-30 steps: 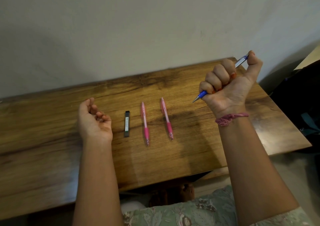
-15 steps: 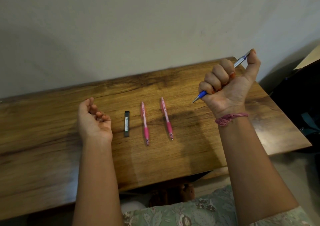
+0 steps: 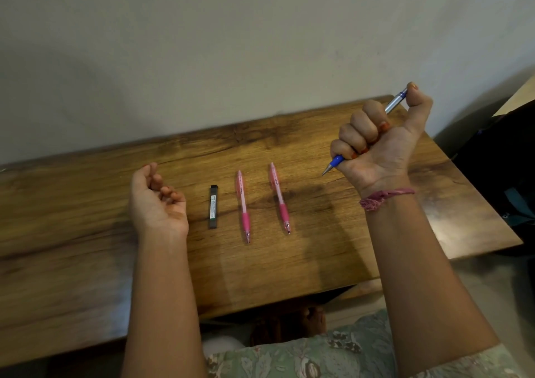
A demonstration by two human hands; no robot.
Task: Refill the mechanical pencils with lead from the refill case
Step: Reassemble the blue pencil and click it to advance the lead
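Observation:
My right hand (image 3: 382, 143) is raised above the right part of the wooden table (image 3: 86, 233), fisted around a blue and silver mechanical pencil (image 3: 392, 104). Its tip points down-left and my thumb rests on its top button. Two pink mechanical pencils (image 3: 243, 204) (image 3: 279, 196) lie side by side in the middle of the table, tips toward me. Left of them lies the slim black lead refill case (image 3: 213, 206). My left hand (image 3: 156, 201) rests palm up on the table left of the case, fingers loosely curled, holding nothing.
A plain wall rises right behind the table. Dark bags or furniture (image 3: 503, 175) stand off the table's right edge. My lap in green patterned cloth (image 3: 333, 354) is below the near edge.
My right thumb has shifted slightly on the blue pencil's top end. The left hand and the things on the table have not moved.

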